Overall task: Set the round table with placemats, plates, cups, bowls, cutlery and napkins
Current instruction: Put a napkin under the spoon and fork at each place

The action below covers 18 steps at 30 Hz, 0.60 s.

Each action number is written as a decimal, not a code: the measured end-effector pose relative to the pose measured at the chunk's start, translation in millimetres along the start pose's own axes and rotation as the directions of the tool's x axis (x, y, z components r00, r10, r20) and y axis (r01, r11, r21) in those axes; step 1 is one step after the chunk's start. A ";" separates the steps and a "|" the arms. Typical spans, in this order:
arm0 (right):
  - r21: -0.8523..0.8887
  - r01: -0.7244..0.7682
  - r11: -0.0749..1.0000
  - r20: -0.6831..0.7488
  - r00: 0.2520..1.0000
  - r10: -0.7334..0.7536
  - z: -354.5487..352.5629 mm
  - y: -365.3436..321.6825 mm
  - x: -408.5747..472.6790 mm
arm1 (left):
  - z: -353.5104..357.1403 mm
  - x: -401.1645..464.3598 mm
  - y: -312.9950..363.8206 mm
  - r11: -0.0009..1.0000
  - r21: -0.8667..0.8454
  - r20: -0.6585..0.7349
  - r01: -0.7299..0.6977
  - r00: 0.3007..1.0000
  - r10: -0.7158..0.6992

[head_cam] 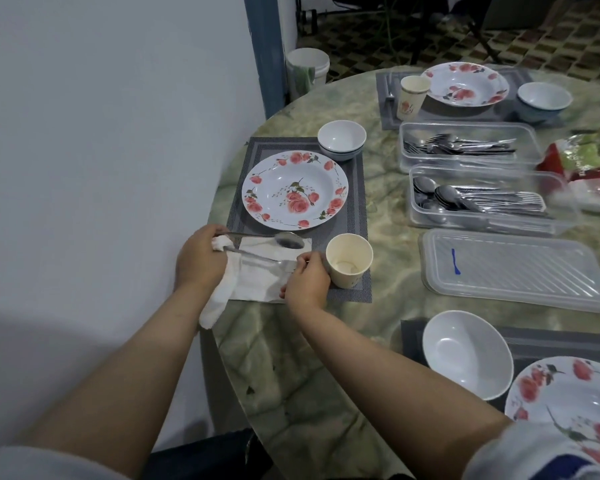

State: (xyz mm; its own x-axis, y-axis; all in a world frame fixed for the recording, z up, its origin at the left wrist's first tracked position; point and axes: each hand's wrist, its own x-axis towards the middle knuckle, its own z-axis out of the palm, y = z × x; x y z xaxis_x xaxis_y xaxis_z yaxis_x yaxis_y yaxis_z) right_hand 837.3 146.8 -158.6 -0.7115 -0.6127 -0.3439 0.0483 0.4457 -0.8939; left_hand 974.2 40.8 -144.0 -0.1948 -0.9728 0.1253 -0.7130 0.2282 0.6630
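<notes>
Fingers (300,263) pinch fork (257,259) on napkin (257,271) (left hand (200,259) grips cloth (219,299)).

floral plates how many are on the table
3. One floral plate on the placemat by the hands, one on the far placemat, one at the near right, cut off by the frame edge. More may lie out of view.

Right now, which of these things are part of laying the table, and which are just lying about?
Part of the job: grey woven placemat, rose-patterned white plate, white napkin, metal spoon, metal fork, cream paper cup, small white bowl.

Lying about: white plastic bucket, flat clear plastic lids, red-and-green packet.
</notes>
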 end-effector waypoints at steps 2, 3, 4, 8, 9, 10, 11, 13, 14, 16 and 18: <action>-0.056 0.040 0.998 0.043 0.998 -0.037 -1.7 -0.2 0.5 | -2.8 -2.0 0.9 0.989 -0.109 -0.001 0.101 0.995 -0.102; -0.095 0.057 0.994 0.078 0.996 -0.050 -5.3 -2.4 -0.6 | -3.7 -2.6 0.6 0.975 -0.156 0.007 0.156 0.988 -0.157; -0.148 0.076 0.986 0.117 0.991 -0.059 -9.2 -3.4 -1.1 | -4.6 -2.7 0.3 0.959 -0.201 0.018 0.201 0.979 -0.201; -0.314 0.117 0.942 0.196 0.979 -0.056 -15.1 0.9 1.8 | -9.6 -4.1 1.0 0.902 -0.328 0.057 0.280 0.959 -0.277; -0.324 0.119 0.939 0.202 0.978 -0.054 -14.7 0.7 1.6 | -11.3 -4.7 2.3 0.898 -0.332 0.061 0.287 0.957 -0.283; -0.329 0.117 0.937 0.203 0.978 -0.051 -14.2 0.8 1.4 | -12.9 -5.0 3.8 0.892 -0.345 0.063 0.292 0.955 -0.288; -0.331 0.117 0.936 0.200 0.978 -0.051 -13.2 0.9 0.8 | -14.0 -5.1 4.6 0.883 -0.362 0.066 0.300 0.953 -0.296; -0.330 0.131 0.935 0.181 0.981 -0.074 -12.5 0.8 -1.1 | -14.8 -4.9 7.1 0.872 -0.374 0.086 0.316 0.948 -0.306; -0.338 0.151 0.929 0.166 0.981 -0.099 -12.7 -0.4 -3.1 | -15.1 -4.4 7.1 0.874 -0.363 0.099 0.324 0.946 -0.309; -0.347 0.207 0.915 0.111 0.977 -0.180 -13.6 -4.2 -9.0 | -14.6 -3.3 6.2 0.881 -0.332 0.140 0.336 0.942 -0.306; -0.295 0.235 0.926 0.063 0.972 -0.226 -12.4 -11.9 -15.1 | -14.6 -1.4 6.6 0.890 -0.290 0.178 0.353 0.933 -0.312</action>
State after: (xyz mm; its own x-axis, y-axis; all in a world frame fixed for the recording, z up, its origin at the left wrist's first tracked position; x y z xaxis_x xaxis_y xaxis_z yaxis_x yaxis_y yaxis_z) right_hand 838.8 158.8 -139.2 -0.6583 -0.7376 -0.1505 -0.3290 0.4617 -0.8237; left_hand 979.5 43.1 -129.0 -0.0791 -0.9719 -0.2217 -0.5079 -0.1520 0.8479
